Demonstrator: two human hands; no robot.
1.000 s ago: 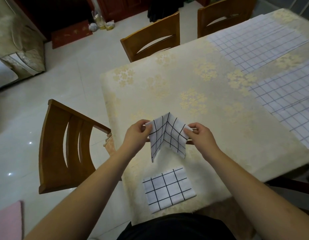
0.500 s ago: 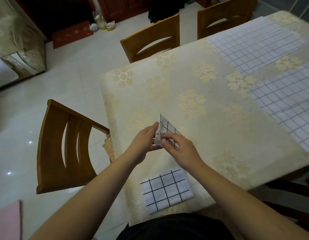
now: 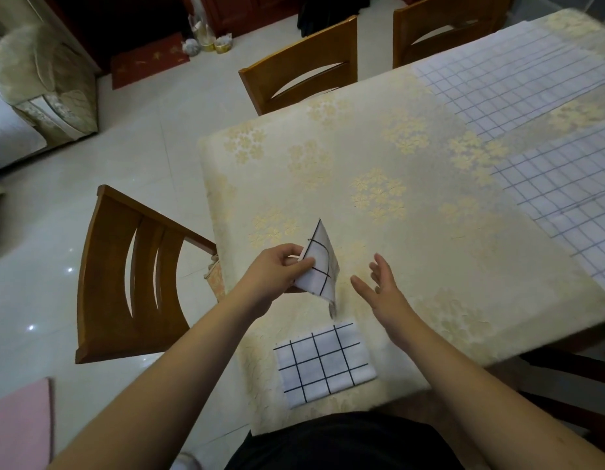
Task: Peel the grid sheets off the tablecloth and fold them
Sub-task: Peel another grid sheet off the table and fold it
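My left hand (image 3: 277, 269) pinches a small folded grid sheet (image 3: 319, 266), white with black lines, and holds it tilted just above the cream floral tablecloth (image 3: 379, 171). A little to the right, my right hand (image 3: 379, 286) hovers with fingers spread and holds nothing. Another folded grid sheet (image 3: 324, 362) lies flat on the cloth near the table's front edge, below both hands. Two large grid sheets lie flat on the cloth at the right: a far grid sheet (image 3: 511, 76) and a near grid sheet (image 3: 572, 198).
A wooden chair (image 3: 124, 276) stands at the table's left end, and two more chairs (image 3: 304, 62) stand along the far side. A sofa arm (image 3: 47, 79) sits on the tiled floor at the far left. A pink mat (image 3: 19, 429) lies at the bottom left.
The sheet was held open between both hands, then closed into a smaller fold. My right hand has let go and moved right; my left hand keeps the folded sheet.
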